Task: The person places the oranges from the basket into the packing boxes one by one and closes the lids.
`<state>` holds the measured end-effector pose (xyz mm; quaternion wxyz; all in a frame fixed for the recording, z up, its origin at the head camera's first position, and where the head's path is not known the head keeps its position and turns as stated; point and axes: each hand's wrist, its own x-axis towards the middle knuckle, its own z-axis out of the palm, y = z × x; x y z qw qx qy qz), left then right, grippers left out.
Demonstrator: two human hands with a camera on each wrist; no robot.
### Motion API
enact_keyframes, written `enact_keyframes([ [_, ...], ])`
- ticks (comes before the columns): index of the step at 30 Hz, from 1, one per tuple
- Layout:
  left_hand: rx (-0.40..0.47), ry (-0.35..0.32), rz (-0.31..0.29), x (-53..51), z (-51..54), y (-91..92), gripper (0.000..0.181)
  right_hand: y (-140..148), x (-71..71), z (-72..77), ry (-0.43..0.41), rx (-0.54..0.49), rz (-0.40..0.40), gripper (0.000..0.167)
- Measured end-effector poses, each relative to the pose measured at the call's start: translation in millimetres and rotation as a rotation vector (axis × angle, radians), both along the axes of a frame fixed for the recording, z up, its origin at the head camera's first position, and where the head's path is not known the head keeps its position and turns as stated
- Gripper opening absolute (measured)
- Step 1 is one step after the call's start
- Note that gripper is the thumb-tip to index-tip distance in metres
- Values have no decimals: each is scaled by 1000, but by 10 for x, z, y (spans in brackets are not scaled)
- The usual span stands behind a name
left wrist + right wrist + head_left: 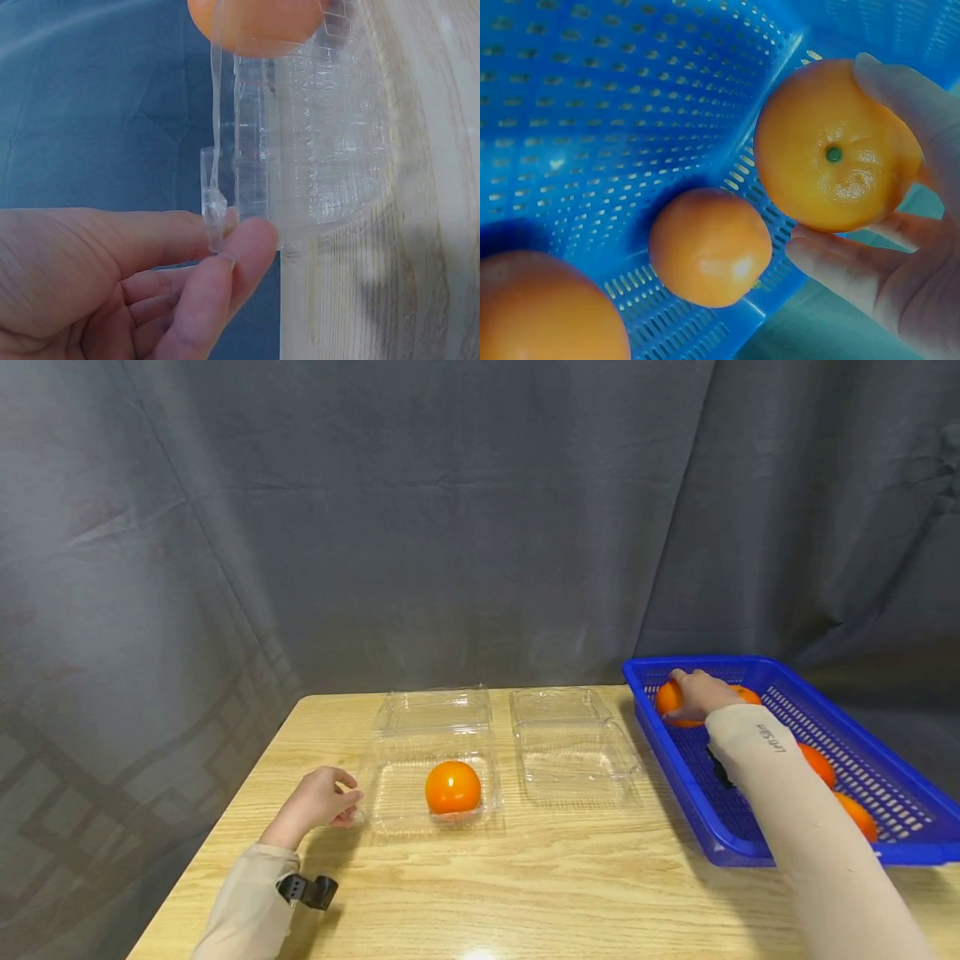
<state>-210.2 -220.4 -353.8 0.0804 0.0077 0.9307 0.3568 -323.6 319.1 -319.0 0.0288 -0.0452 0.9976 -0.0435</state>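
Note:
My left hand [322, 802] pinches the left rim of a clear plastic clamshell box [322, 135] between thumb and fingertips. The box lies unfolded on the table, its lid [435, 710] towards the back. One orange [453, 787] sits in the right part of its front half. At the far right, my right hand [708, 693] reaches into a blue plastic basket [682, 777]. Its thumb and fingers grip an orange [832, 150] from the side, with the green stem end showing. Other oranges [710, 247] lie near it in the basket.
A second clear clamshell box [577, 764] lies unfolded between the first box and the basket. More oranges [857, 817] rest at the basket's near right, partly behind my right sleeve [810, 810]. A dark grey curtain [450, 527] hangs behind the wooden table [540, 893].

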Motion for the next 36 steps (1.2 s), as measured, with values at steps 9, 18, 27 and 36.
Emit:
enact_keyframes([
  [9,2,-5,3,2,-3,-7,31,35,39,108,13,25,-6,79],
  [18,0,-8,3,-11,-14,-25,30,-1,85,226,6,32,-16,79],
  [27,-5,2,-3,-1,-10,-30,32,9,143,298,6,40,-13,81],
  [36,-3,-7,6,5,-13,-37,33,20,215,390,27,20,-15,83],
])
